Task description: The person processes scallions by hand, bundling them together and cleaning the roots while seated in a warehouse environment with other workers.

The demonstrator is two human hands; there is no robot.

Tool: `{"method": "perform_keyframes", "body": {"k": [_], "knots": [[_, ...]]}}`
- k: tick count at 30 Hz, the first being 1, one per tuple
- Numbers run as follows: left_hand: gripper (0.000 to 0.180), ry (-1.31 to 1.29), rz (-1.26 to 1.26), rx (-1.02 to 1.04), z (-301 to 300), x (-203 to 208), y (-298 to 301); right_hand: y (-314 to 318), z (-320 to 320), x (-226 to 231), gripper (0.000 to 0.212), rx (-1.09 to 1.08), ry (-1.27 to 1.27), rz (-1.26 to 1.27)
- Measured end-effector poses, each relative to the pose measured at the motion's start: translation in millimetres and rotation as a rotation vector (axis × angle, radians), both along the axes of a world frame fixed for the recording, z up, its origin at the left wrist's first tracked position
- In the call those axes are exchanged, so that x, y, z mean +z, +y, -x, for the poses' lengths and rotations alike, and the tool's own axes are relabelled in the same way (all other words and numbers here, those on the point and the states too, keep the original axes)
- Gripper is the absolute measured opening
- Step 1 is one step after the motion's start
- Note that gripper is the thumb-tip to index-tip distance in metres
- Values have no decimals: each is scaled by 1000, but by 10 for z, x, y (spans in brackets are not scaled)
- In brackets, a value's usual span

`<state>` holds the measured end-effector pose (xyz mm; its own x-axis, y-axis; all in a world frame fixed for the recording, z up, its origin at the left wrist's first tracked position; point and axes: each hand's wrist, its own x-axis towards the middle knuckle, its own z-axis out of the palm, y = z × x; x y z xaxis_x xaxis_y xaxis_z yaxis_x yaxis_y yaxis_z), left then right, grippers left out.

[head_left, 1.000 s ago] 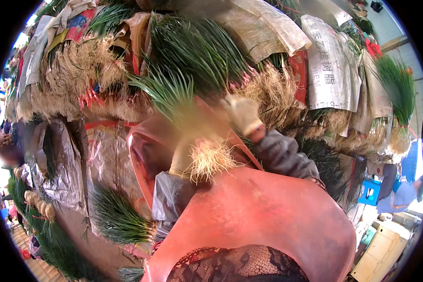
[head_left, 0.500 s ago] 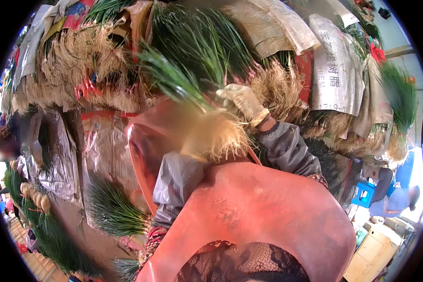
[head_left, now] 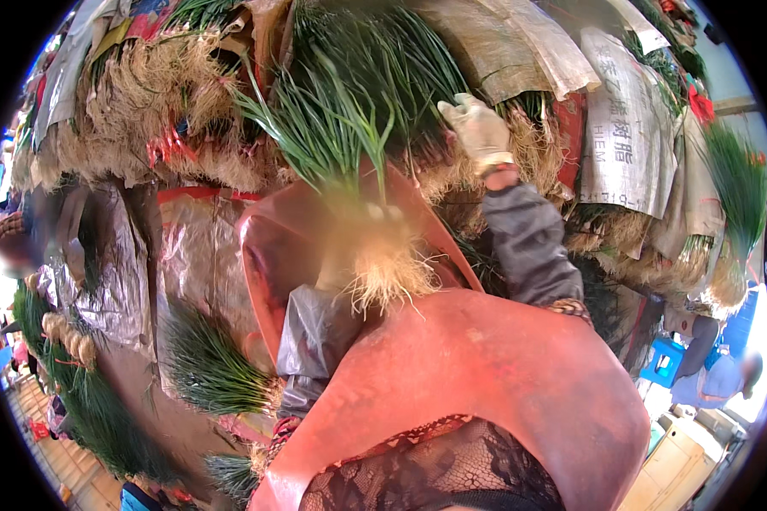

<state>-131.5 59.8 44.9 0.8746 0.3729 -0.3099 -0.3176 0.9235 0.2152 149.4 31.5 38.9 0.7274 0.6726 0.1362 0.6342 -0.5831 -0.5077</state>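
A bunch of spring onions (head_left: pixel 332 140) stands in front of me, green leaves pointing away and pale stringy roots (head_left: pixel 392 272) hanging toward my apron. My left hand (head_left: pixel 337 266), gloved, is closed round its lower stems; a blurred smear hides most of the fingers. In a pale glove, my right hand (head_left: pixel 479 132) is at the large heap of spring onions (head_left: pixel 418 72), beside the root ends. Its fingers are slightly apart and I see nothing in them.
A red-orange apron (head_left: pixel 486 366) covers my lap. Sacking (head_left: pixel 494 43) and a white printed sack (head_left: pixel 618 128) lie over more onions. Another bunch (head_left: pixel 217 358) lies at lower left. To the right are a blue stool (head_left: pixel 663 361) and a person (head_left: pixel 709 375).
My right hand has moved right and away from the held bunch to the heap. The bunch in my left hand has swung more upright, its leaves spreading.
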Motion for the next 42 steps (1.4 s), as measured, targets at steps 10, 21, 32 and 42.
{"method": "perform_keyframes", "body": {"k": [10,21,32,42], "knots": [[19,189,-178,-129,130,265,58,-888,780,516,37,125,944,-439],[24,176,42,-125,44,166,25,-408,815,-148,22,343,-143,421],[22,380,43,-98,-52,-27,81,7,1052,-63,23,303,1047,-244],[23,57,-113,4,20,200,-74,59,812,80,22,112,1187,-615]]}}
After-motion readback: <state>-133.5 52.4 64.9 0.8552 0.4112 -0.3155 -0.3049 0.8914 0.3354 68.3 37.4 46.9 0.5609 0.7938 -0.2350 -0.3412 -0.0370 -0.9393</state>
